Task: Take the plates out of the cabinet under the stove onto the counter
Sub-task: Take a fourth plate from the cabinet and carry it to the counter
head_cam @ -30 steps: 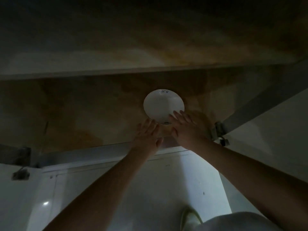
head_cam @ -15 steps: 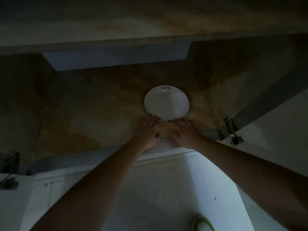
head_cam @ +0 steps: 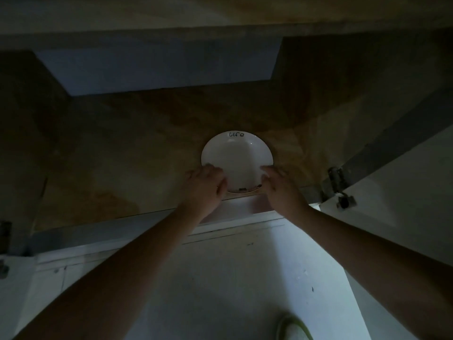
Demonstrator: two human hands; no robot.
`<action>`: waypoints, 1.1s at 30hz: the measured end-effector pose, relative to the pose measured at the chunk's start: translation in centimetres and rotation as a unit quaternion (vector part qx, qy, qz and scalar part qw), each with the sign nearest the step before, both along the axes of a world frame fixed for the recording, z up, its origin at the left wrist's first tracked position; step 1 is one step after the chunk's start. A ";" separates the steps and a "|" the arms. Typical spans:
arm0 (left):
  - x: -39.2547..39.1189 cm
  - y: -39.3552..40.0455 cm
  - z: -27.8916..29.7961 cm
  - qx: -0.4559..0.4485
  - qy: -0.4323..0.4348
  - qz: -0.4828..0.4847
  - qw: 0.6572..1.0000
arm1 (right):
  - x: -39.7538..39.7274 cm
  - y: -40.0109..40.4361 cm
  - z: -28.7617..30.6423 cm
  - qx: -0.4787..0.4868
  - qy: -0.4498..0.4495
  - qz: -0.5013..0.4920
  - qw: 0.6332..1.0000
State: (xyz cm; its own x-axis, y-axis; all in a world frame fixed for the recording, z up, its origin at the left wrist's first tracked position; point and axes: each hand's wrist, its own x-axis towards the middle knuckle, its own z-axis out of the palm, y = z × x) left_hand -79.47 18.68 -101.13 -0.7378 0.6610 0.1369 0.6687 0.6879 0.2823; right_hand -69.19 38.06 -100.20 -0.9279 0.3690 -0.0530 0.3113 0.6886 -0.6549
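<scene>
A white plate (head_cam: pixel 236 159) with dark lettering on its far rim lies on the brown floor of the dim cabinet (head_cam: pixel 122 155), close to the front edge. It seems to rest on another plate, whose rim shows beneath the near edge. My left hand (head_cam: pixel 203 186) grips the plate's near left rim. My right hand (head_cam: pixel 279 186) grips the near right rim. Fingers of both hands curl over the edge.
The open cabinet door (head_cam: pixel 397 168) stands at the right with a metal hinge (head_cam: pixel 337 185) near my right hand. A pale panel (head_cam: pixel 159 65) hangs at the cabinet's back. White floor (head_cam: pixel 220 278) lies below, with a shoe (head_cam: pixel 291 327) at the bottom.
Both hands came from flat and open in front of the plate onto its near rim and closed on it. The view has shifted closer and lower into the cabinet.
</scene>
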 end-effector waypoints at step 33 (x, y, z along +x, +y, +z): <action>-0.6 -5.4 2.8 0.389 -0.633 0.332 0.581 | -2.6 -0.8 4.1 -0.443 -0.124 -0.230 0.858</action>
State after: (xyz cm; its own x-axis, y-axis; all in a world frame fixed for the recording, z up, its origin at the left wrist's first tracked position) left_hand -80.07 13.28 -98.35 -0.6296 0.2752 -0.7266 -0.7538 0.0103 0.6570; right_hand -71.76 37.25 -96.10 -0.6151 0.4056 -0.6761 0.6214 -0.2783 -0.7324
